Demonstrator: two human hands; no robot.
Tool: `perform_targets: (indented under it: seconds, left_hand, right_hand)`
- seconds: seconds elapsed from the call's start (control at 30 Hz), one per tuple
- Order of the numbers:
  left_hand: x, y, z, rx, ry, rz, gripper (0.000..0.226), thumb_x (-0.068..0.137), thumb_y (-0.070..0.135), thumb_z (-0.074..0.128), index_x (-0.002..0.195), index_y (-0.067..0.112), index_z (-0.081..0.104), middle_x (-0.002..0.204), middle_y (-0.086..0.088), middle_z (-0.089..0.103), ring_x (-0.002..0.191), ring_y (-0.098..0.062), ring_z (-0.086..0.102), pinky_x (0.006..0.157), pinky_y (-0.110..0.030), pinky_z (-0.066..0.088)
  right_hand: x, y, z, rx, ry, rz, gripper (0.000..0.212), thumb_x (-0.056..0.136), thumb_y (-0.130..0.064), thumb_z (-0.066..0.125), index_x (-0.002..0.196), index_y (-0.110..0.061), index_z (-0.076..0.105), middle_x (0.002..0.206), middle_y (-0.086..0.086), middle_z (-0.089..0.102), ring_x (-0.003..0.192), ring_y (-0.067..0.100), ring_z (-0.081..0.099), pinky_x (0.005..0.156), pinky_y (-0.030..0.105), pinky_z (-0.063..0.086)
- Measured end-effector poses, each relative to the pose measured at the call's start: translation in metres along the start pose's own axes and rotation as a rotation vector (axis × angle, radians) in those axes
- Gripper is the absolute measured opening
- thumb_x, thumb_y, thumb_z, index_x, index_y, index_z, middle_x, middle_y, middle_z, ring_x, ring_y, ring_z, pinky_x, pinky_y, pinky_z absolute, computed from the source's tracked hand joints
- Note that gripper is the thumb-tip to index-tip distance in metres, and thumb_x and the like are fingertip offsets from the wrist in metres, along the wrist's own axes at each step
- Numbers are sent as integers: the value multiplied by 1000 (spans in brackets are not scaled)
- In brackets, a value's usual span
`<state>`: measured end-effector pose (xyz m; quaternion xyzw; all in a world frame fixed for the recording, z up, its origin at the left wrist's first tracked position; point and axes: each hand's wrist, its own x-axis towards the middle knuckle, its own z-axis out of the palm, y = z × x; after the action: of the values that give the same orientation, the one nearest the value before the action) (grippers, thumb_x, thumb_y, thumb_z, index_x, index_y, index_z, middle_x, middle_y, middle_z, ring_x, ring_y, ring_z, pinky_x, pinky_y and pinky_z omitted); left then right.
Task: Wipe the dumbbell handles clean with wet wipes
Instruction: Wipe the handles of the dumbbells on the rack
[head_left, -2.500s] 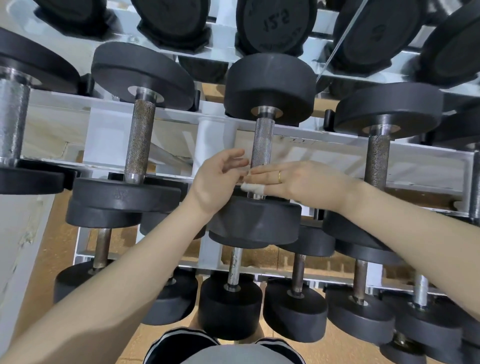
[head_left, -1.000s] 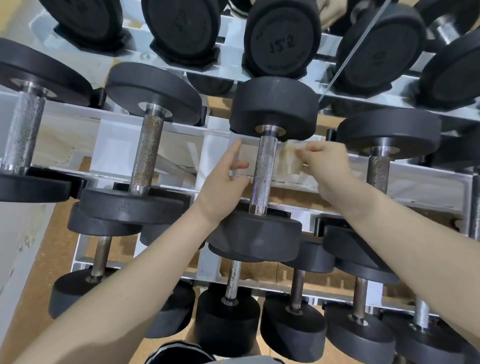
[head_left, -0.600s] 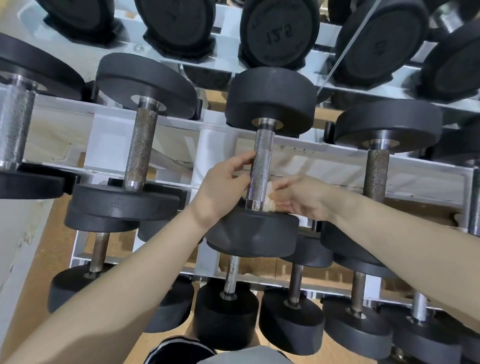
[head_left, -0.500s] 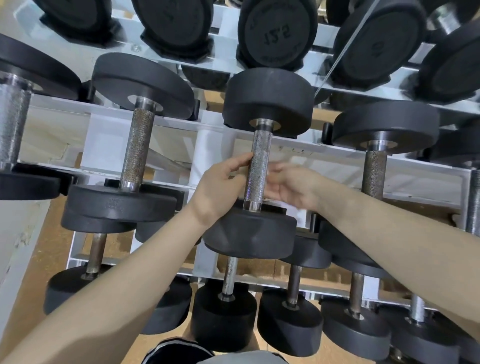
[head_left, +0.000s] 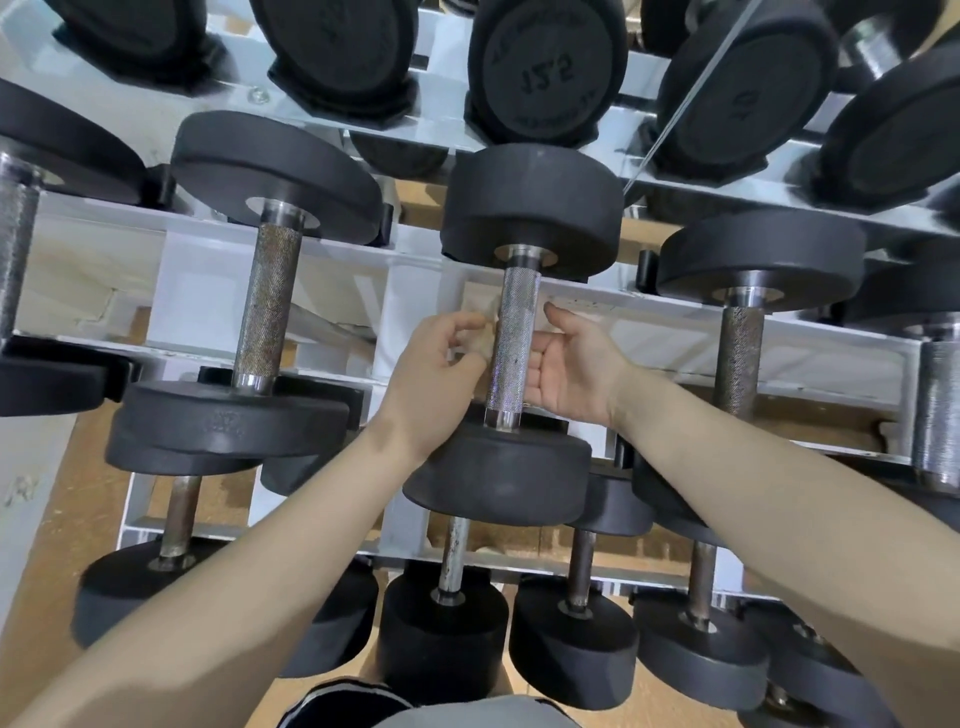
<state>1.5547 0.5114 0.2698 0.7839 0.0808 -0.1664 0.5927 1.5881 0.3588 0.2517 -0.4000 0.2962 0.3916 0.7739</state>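
left hand (head_left: 436, 374) fingers pinched wet wipe (head_left: 480, 332) left of knurled handle (head_left: 511, 338); right hand (head_left: 576, 366) fingers apart, cupped right of it

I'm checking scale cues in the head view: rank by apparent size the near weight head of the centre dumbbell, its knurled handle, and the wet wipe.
1. near weight head
2. knurled handle
3. wet wipe, mostly hidden by the left hand, so its full size is unsure.

Open gaps are lying either side of the middle dumbbell handle (head_left: 511, 340) — both hands are fitting there. Black weight heads (head_left: 530, 202) are closing it off above and below, and neighbouring handles (head_left: 265, 312) are bounding the gaps.
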Motion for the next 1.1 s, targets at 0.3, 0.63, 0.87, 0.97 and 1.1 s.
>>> perform_targets:
  seconds: [0.3,0.63,0.87,0.97,1.1]
  left_hand:
    - [0,4,-1,19,-72,-27,40,91,6,46,130,16,50,132,2,52,117,-4,47,92,-10,36]
    - [3,2,-1,-31,-137,-50,40,83,20,51,121,22,59,116,6,65,101,-15,63,95,-41,49]
    - [-11,31,0,354,-265,354,44,95,23,48,138,18,39,143,3,37,129,-7,33,99,-11,21]
    - [-20,49,7,304,-440,342,49,93,31,50,140,30,35,143,9,37,124,1,32,100,-15,24]
    - [-24,57,24,192,-585,276,33,87,32,61,119,25,57,114,8,61,106,-8,57,94,-30,47]
  right_hand:
    - [-13,-16,5,44,282,-383,17,95,-13,46,82,-14,56,61,-6,66,57,6,65,58,18,54]
    - [-59,19,12,-583,424,-219,27,92,-25,54,77,-7,68,88,9,69,76,18,60,66,20,53]
    - [-98,14,10,-653,397,-530,30,88,-34,59,61,-20,57,64,0,53,66,18,50,82,44,43]
    - [-123,13,4,-645,272,-587,27,77,-28,65,56,-21,51,64,5,43,66,21,42,72,35,34]
    - [-148,11,-12,-695,223,-672,34,80,4,63,64,-17,41,56,-11,41,51,4,40,51,15,35]
